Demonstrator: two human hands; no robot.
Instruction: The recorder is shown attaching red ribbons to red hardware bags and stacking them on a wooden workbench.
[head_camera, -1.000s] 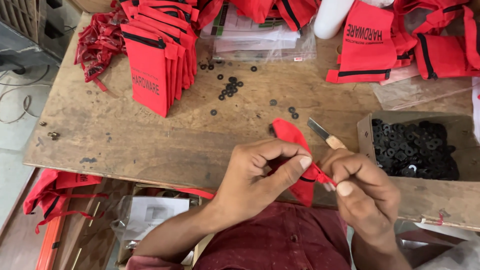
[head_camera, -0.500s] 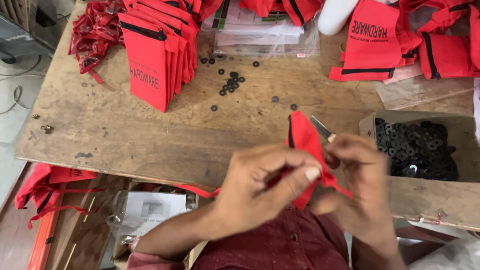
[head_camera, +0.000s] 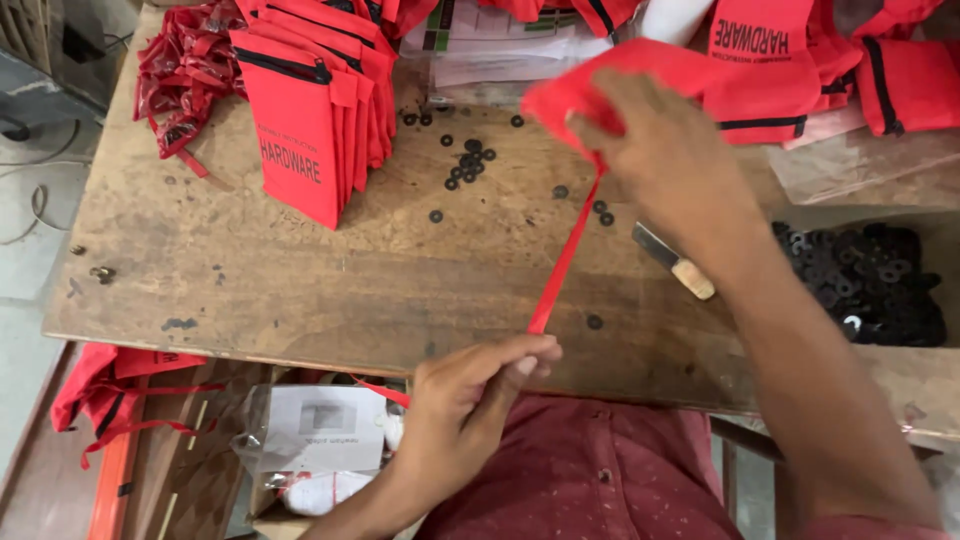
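Observation:
My right hand (head_camera: 660, 150) holds a small red cloth pouch (head_camera: 590, 85) up over the far middle of the wooden table (head_camera: 250, 290). From the pouch a red drawstring ribbon (head_camera: 565, 260) runs taut down to my left hand (head_camera: 470, 400), which pinches its end at the table's near edge. Both hands are closed on the cloth. Loose black washers (head_camera: 465, 165) lie scattered on the table under the pouch.
A stack of red pouches (head_camera: 310, 110) leans at the back left, more red pouches (head_camera: 800, 60) at the back right. A box of black washers (head_camera: 870, 285) sits at the right. A knife with a pale handle (head_camera: 675, 262) lies beside it. Red pouches (head_camera: 110, 395) hang below the table's left.
My right hand has lifted the pouch up and away toward the back of the table. My left hand stayed low, pulling the ribbon straight and taut.

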